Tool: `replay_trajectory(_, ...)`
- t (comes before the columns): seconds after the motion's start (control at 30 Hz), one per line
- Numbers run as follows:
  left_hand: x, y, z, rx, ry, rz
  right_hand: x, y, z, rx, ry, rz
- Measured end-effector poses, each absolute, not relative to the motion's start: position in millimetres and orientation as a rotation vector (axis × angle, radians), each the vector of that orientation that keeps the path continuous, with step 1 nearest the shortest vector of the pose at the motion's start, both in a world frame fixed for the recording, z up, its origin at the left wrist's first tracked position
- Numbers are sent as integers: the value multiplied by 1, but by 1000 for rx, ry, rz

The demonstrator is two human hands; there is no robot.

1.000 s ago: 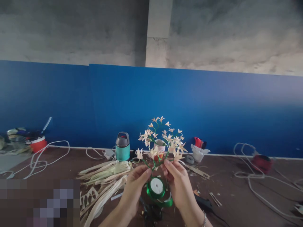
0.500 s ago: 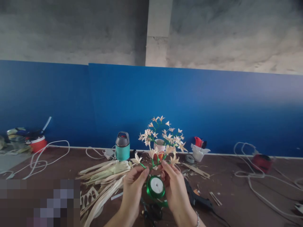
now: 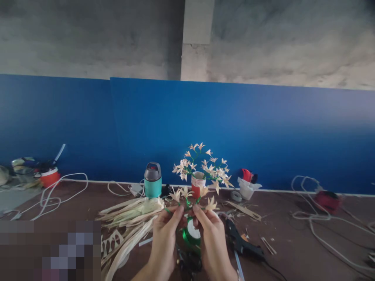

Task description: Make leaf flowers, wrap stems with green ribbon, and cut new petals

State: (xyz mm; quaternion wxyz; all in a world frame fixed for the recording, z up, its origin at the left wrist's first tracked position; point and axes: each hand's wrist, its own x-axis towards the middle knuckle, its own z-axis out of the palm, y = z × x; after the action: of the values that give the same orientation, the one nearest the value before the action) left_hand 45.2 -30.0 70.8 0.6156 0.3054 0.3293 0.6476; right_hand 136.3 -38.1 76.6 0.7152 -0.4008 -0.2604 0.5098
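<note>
Both my hands are raised over the brown table and pinch a small sprig of cream paper flowers (image 3: pixel 187 194) on green stems. My left hand (image 3: pixel 164 238) grips the stem from the left with thumb and fingers closed. My right hand (image 3: pixel 211 238) pinches it from the right. Just under the hands, partly hidden between them, lies a roll of green ribbon (image 3: pixel 191 234). Behind the sprig stands a red-and-white paper cup (image 3: pixel 198 183) holding a larger bunch of the same flowers (image 3: pixel 205 166).
Pale dried leaf strips (image 3: pixel 131 218) lie to the left. A teal bottle with a grey lid (image 3: pixel 152 180), a black glue gun (image 3: pixel 241 244), a white cup with a red tool (image 3: pixel 246 185), white cables (image 3: pixel 310 222) and a red pot (image 3: pixel 49 176) sit along the blue wall.
Both hands moved slightly left and lower with the sprig, now covering more of the green ribbon roll. The glue gun to the right has come into full view.
</note>
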Motion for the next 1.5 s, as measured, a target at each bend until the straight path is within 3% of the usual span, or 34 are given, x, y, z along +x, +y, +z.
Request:
replay_trajectory(0.2, 51, -35, 71, 478, 649, 1486, 131, -43, 77, -838, -475, 1182)
replay_trajectory(0.4, 47, -32, 81, 692, 667, 1281, 140, -37, 77, -894, -611, 1122)
replay_trajectory(0.77, 47, -40, 94, 442, 781, 1395, 128, -46, 88, -934, -570, 1003)
replay_trajectory(1.03, 44, -40, 96, 465, 812, 1367, 128, -40, 67, -907, -625, 882)
replay_trajectory(1.33, 47, -40, 98, 537, 733, 1394, 135, -38, 77, -805, -721, 1052)
replay_trajectory(1.5, 45, -40, 92, 501, 819, 1303, 135, -40, 72, -818, -786, 879)
